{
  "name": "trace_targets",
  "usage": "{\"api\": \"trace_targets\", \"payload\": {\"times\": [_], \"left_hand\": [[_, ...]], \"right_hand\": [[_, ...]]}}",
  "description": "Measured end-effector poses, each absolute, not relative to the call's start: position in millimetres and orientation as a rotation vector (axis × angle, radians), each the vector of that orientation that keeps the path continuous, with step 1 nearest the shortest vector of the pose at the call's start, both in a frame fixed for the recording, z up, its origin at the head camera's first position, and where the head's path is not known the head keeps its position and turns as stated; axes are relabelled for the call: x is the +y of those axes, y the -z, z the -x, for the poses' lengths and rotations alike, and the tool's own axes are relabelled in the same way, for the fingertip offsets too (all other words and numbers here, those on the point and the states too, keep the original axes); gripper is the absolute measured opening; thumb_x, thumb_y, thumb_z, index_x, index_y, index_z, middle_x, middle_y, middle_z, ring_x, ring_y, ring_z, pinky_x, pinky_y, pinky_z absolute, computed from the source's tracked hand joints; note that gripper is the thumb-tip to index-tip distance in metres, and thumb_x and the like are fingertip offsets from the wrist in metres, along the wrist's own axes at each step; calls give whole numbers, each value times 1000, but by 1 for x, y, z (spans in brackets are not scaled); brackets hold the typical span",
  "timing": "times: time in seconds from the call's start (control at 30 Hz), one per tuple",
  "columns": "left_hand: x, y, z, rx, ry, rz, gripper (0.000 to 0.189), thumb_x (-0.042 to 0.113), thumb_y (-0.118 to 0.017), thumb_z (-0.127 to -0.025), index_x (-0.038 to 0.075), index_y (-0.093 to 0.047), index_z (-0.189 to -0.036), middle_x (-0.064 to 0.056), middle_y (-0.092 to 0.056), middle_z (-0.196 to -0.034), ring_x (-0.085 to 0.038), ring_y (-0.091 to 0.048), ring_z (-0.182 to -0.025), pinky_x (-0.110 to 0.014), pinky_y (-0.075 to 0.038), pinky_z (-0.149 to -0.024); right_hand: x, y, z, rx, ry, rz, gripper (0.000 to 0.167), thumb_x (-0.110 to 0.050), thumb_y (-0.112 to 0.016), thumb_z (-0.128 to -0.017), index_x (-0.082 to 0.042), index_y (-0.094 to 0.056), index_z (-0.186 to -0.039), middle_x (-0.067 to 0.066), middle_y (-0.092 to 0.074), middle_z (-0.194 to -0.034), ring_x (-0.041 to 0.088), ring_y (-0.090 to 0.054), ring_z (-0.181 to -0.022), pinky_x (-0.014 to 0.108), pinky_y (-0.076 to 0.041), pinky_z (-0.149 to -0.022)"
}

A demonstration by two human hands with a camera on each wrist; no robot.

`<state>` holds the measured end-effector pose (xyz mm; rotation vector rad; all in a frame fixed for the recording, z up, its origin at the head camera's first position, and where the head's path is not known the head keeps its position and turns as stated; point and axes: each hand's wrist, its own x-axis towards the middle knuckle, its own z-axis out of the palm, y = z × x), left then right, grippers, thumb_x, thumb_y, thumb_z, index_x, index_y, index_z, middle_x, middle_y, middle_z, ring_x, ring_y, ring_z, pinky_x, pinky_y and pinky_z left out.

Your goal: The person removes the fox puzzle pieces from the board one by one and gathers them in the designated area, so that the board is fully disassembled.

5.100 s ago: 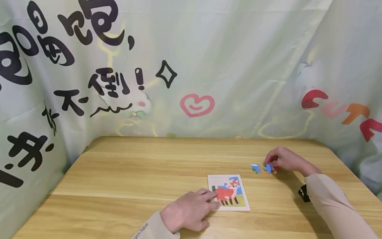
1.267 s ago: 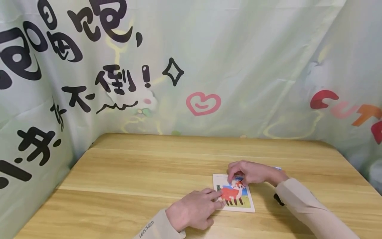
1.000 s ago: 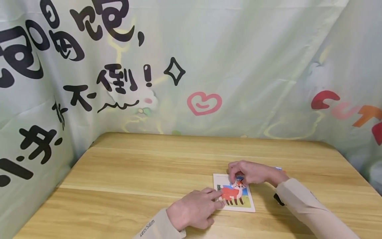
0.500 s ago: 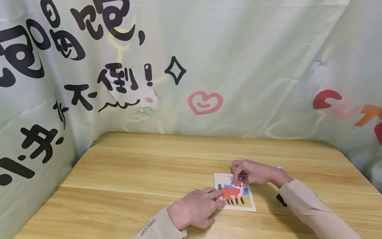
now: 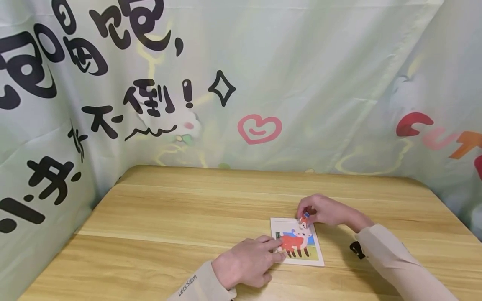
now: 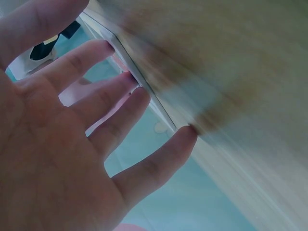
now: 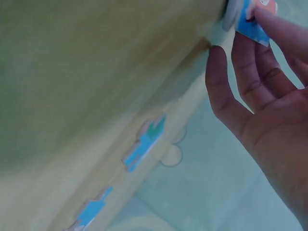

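Observation:
A small picture puzzle board (image 5: 281, 225) with a white border and a red-and-white animal lies flat on the table. My left hand (image 5: 246, 261) rests its spread fingertips on the board's left side; in the left wrist view those fingers (image 6: 122, 132) reach to the board's edge. My right hand (image 5: 327, 210) pinches a puzzle piece (image 5: 303, 221) with orange, white and blue print, tilted over the board's upper right part. The right wrist view shows this piece (image 7: 254, 26) between thumb and fingers. Beneath it, the head area of the picture looks pale.
Two loose blue puzzle pieces, one piece (image 7: 147, 142) with green and another piece (image 7: 92, 208) farther off, lie on the table in the right wrist view. A black object (image 5: 357, 250) shows at the right cuff. A printed curtain (image 5: 308, 83) hangs behind the wooden table (image 5: 169, 209).
My right hand came from the loose pieces at the right to the board. In the last half second it has risen slightly, lifting the piece. My left hand has stayed on the board.

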<state>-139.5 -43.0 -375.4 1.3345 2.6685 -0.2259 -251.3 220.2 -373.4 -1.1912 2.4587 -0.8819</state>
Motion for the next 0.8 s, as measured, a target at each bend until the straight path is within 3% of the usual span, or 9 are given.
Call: {"api": "trace_targets", "payload": {"times": [0.23, 0.57, 0.8], "left_hand": [[-43, 375, 139, 2667, 226, -1329, 53, 38, -70, -94, 31, -57, -146, 3, -39, -159, -13, -40, -140, -30, -47, -102], [-43, 375, 138, 2678, 250, -1327, 54, 39, -69, -95, 32, -56, -146, 3, -39, -159, -13, -41, -139, -29, -47, -101], [-43, 375, 138, 2683, 245, -1335, 52, 38, -70, -94, 32, -57, -145, 3, -40, -158, -13, -41, -139, -29, -48, -100]], "right_hand": [[228, 365, 255, 2472, 914, 1232, 13, 8, -72, -87, -3, -73, -94, -2, -69, -92, 13, -65, -84, 31, -57, -75], [244, 358, 255, 2445, 1017, 1009, 17, 14, -66, -87, -3, -66, -88, 2, -63, -82, 16, -62, -73, 34, -58, -59], [258, 353, 256, 2468, 990, 1093, 17, 12, -67, -88, -1, -74, -95, 3, -69, -89, 16, -66, -74, 33, -57, -62]]}}
